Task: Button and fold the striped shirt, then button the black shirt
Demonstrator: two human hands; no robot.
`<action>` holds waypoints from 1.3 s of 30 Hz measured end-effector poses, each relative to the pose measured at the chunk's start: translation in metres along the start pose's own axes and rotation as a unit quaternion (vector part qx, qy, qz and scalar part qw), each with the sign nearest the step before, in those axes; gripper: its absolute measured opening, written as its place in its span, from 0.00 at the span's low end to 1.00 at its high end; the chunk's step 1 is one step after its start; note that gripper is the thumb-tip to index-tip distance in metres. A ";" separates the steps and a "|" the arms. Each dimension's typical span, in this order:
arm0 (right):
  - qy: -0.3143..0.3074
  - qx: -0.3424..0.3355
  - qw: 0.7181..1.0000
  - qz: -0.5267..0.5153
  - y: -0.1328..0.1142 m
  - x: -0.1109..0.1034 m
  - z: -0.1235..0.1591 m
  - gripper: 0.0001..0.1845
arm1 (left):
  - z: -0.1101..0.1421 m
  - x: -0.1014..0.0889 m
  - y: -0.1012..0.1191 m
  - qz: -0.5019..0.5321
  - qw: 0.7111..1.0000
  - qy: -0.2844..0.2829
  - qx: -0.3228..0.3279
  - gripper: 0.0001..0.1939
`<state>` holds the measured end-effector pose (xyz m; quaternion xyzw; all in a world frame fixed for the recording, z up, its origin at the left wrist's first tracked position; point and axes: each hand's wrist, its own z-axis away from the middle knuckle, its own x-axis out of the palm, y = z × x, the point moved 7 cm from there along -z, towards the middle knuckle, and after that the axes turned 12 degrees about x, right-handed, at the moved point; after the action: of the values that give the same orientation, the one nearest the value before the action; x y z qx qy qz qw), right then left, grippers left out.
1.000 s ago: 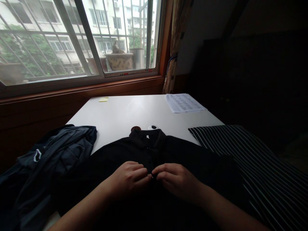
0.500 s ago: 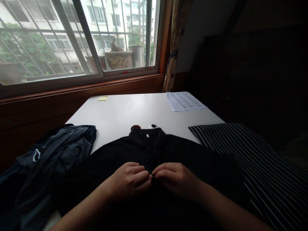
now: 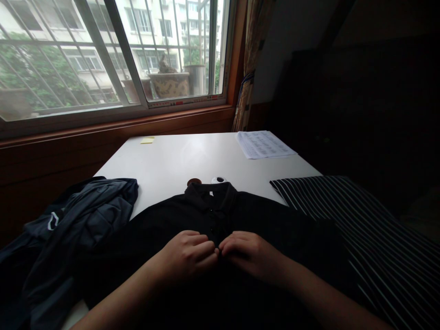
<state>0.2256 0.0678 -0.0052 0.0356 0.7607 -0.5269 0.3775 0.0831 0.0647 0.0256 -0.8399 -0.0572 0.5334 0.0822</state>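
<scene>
A black polo shirt (image 3: 151, 227) lies spread face up, its collar (image 3: 228, 197) pointing away from me. Small dark buttons show on the placket below the collar. My left hand (image 3: 192, 252) is closed, its fingertips pinching the front placket. Close against it, my right hand (image 3: 250, 254) is also closed, thumb and fingers pinched on the same stretch of placket. The fingertips of both hands nearly meet. Whatever lies exactly between them, cloth or a button, is too dark and covered to make out.
The shirt rests on a white table (image 3: 172, 160). Dark grey-blue clothing (image 3: 103, 201) is heaped at left, striped black cloth (image 3: 343, 215) at right. Beyond the collar sit a brown round object (image 3: 194, 181) and a white one (image 3: 218, 180). Printed sheets (image 3: 264, 144) and yellow sticky notes (image 3: 147, 140) lie farther back.
Both hands stay at the placket with only slight finger movement. The dark bit seen between the fingertips earlier is now covered as the right fingers close in.
</scene>
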 end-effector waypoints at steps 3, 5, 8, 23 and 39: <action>-0.004 0.011 1.000 -0.002 0.000 0.000 -0.001 0.07 | 0.004 0.008 -0.006 0.027 0.999 -0.006 -0.027 0.07; -0.006 0.014 1.000 0.004 0.001 0.001 -0.001 0.08 | 0.007 0.013 -0.011 0.060 0.997 -0.008 -0.056 0.05; -0.006 0.012 1.000 0.010 0.002 0.001 -0.001 0.09 | 0.012 0.019 -0.017 0.113 0.989 0.000 -0.095 0.05; -0.002 0.003 1.000 0.025 -0.003 -0.001 0.000 0.08 | 0.012 0.029 -0.021 0.171 0.979 -0.046 -0.096 0.07; 0.039 -0.032 0.990 0.131 -0.009 -0.001 0.005 0.08 | 0.014 0.032 -0.018 0.215 0.971 -0.031 -0.102 0.03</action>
<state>0.2252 0.0600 0.0012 0.1432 0.7802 -0.4463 0.4143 0.0837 0.0895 -0.0049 -0.8195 0.0683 0.5555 -0.1230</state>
